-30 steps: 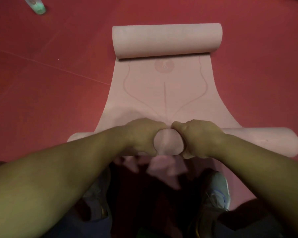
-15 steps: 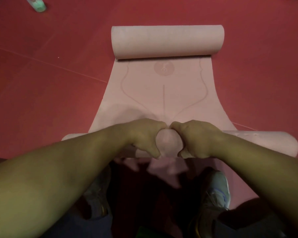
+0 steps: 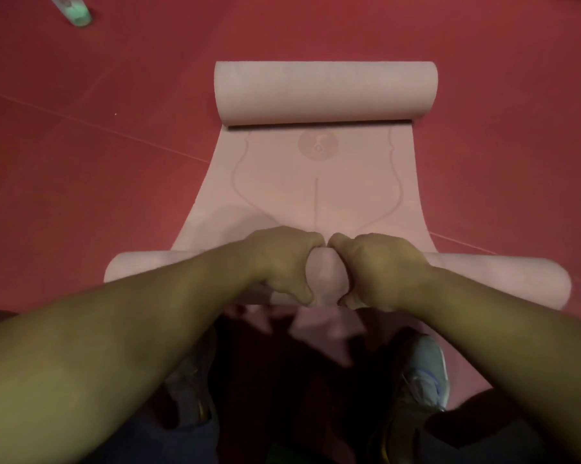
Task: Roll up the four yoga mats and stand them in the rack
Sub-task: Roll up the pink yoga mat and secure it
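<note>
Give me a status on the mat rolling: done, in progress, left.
Done: nothing shows as finished; no rack is in view. In hand: the left hand and right hand grip the near roll of one pale pink yoga mat on the red floor. Left: its flat middle remains unrolled, its far end is curled into a second roll, and then it must be racked. Other mats are not visible.

A red floor (image 3: pixel 81 195) fills the view. A thin pale seam line (image 3: pixel 91 123) crosses the floor diagonally on its left part. At the floor's far left corner lies a small pale green object (image 3: pixel 75 15), cut off by the frame edge and too blurred to identify. At the floor's near edge stand two grey shoes, one left (image 3: pixel 195 386), one right (image 3: pixel 423 380), in shadow.
</note>
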`<state>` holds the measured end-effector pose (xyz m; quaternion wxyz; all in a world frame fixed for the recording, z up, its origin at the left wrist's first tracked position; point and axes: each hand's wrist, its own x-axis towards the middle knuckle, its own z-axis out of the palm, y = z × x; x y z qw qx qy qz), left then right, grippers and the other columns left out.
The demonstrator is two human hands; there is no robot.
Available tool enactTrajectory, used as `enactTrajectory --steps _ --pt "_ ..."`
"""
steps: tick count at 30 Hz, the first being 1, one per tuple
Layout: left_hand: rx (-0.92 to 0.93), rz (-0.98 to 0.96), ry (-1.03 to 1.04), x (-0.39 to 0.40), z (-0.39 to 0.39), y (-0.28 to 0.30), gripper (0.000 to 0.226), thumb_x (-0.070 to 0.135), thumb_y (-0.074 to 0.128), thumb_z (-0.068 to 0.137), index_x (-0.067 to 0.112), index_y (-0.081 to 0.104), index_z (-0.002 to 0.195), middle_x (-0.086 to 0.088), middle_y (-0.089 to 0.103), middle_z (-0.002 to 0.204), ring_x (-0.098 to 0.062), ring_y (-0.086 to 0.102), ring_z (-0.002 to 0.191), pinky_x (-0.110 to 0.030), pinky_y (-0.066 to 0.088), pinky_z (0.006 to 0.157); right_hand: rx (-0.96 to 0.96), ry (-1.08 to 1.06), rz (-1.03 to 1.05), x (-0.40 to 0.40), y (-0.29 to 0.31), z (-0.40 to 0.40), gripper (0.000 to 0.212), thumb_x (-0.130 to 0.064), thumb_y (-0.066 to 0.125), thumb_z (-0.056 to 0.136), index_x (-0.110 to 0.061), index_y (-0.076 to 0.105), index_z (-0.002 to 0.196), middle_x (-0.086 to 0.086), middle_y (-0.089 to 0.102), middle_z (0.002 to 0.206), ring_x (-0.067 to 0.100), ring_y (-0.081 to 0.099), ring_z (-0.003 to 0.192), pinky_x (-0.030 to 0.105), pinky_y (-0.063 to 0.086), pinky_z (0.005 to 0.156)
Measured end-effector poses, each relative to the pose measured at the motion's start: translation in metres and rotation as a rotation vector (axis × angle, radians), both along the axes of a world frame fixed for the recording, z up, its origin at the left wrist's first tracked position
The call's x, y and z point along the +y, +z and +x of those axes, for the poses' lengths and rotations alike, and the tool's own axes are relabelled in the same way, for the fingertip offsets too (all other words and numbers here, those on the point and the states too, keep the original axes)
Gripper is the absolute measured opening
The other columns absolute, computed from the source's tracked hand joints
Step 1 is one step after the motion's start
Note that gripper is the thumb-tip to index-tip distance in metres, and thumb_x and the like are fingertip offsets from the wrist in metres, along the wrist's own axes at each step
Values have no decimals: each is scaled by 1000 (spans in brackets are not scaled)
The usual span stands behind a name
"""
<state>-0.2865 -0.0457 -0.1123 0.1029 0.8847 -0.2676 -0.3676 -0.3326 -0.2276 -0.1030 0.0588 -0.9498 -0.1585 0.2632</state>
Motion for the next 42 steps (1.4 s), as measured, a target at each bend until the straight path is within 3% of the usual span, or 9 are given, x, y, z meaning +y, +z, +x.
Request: enactTrajectory --steps 6,11,14,19,25,28,36,39,42 --pt "-432 74 -98 -11 -19 -8 74 64 76 67 32 37 120 4 60 103 -26 62 92 -37 37 70 73 -120 58 -9 0 6 52 -55 75 67 -35 50 109 -12 63 92 21 63 84 35 54 73" --pt "-178 -32 17 1 -5 -7 58 60 79 62 40 48 107 15 63 91 -14 62 82 -36 54 70 -112 -17 -50 1 -2 -2 78 -62 81 61 -32 42 121 -5 58 104 25 59 99 39 47 80" --pt "-135 -22 25 0 -5 -3 58 57 79 64 39 46 107 14 62 95 -17 62 87 -38 54 74 -55 -45 -24 2 1 3 64 -53 80 67 -29 44 114 -7 57 91 25 61 87 35 47 72" --pt "-562 82 -73 -6 -13 -1 81 67 79 62 32 37 123 4 59 111 -26 60 100 -38 40 77 49 -179 85 -12 5 15 51 -49 77 66 -32 52 107 -9 65 89 21 64 80 35 55 70" --pt "-195 20 92 0 4 -2 68 57 82 61 36 48 115 13 59 95 -19 61 91 -34 46 69 -224 1 -44 3 -3 0 86 -66 79 59 -35 41 129 -5 59 112 26 58 106 44 44 90" --pt "-78 9 71 -2 11 3 70 53 85 58 36 51 117 16 56 88 -18 60 91 -38 54 78 -202 -25 -67 3 3 5 76 -65 78 62 -31 41 120 -4 60 98 26 61 95 39 44 79" --pt "-461 89 -49 -7 -12 -4 82 60 84 61 33 38 123 3 59 111 -26 59 99 -39 41 75 43 -142 36 -13 10 19 62 -63 79 59 -33 51 106 -9 64 91 22 60 82 31 45 66" --pt "-340 65 0 -1 -11 -11 69 61 80 65 35 41 116 7 63 98 -24 64 88 -35 44 67 22 -83 12 -7 2 13 78 -72 75 56 -39 42 120 -7 63 104 24 62 95 38 52 81" --pt "-106 -20 35 6 3 0 69 51 87 60 39 52 117 12 66 99 -17 64 91 -35 54 76 32 -1 -91 -4 7 12 105 -67 84 51 -41 28 136 -3 54 113 27 58 105 42 47 87"
